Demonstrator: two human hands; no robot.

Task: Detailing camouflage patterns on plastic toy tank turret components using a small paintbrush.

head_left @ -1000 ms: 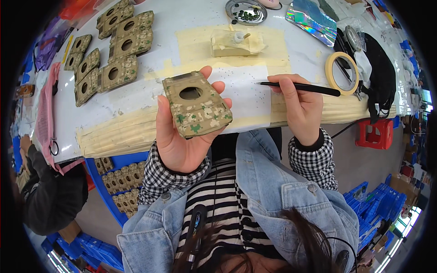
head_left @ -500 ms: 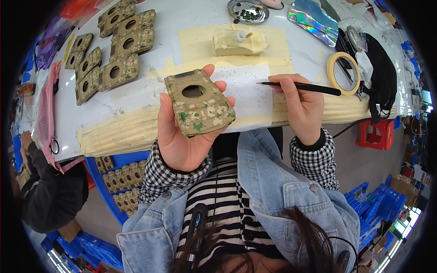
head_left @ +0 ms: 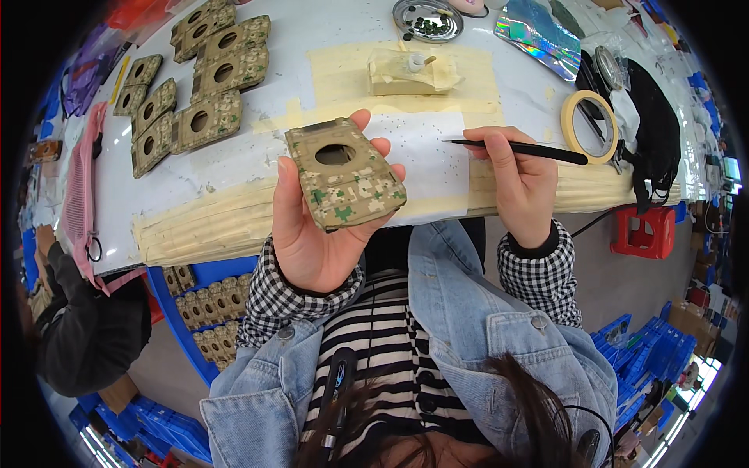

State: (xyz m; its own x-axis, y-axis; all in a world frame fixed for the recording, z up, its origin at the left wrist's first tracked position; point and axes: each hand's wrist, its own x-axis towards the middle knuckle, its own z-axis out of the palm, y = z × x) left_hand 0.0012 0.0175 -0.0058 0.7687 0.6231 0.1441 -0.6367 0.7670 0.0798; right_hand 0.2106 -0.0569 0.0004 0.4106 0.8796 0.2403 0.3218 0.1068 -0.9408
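My left hand (head_left: 310,249) is closed around a camouflage model tank hull (head_left: 349,187), fingers behind it and thumb along its left side. The hull is tilted toward me, and its round opening shows near the far end. Black tweezers (head_left: 538,150) lie between the thumb and fingers of my right hand (head_left: 521,183). Their thin tips point left over a white paper sheet (head_left: 425,187) dotted with tiny dark specks. Whether the tips pinch anything is too small to tell. The tweezers and the hull are apart.
More camouflage hulls (head_left: 207,121) lie at the far left. A taped block (head_left: 412,74) with a small white cup stands beyond the paper. Farther back is a metal dish (head_left: 427,22) of dark pieces; a masking tape roll (head_left: 572,129) lies right. Below the table's left edge, a blue tray (head_left: 187,335) holds more hulls.
Both hands, with the hull and the tweezers, appear shifted very slightly to the right, as does much of the table. Both grips look the same.
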